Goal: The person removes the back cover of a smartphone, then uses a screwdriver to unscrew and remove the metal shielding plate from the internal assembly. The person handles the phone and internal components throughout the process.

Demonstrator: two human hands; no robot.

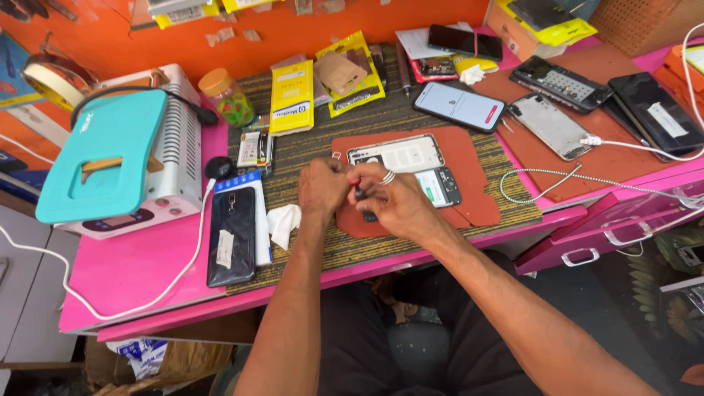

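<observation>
Just above the near edge of the pink bench (147,264), we have both hands drawn together over the red-brown mat (469,176). Our left hand (323,187) and right hand (392,199) meet knuckle to knuckle, and between them sits a small dark part with a red tip (357,188). It lies right at the fingers, no gap to close. The fingers of both hands are curled in and pressed around it, a pinch from either side; the right hand, which wears a ring, covers more of it. We cannot tell its long axis, since the fingers hide most of it.

Just beyond the hands, on the same mat, lies an opened phone (396,154), its white inside showing, its long axis running left to right across our view. A smaller dark-framed panel (438,186) lies touching the right hand's far side.

To the left, a crumpled white tissue (282,224) and a black phone (231,236) rest near the left forearm. Farther off sits a teal-topped machine (110,158).
</observation>
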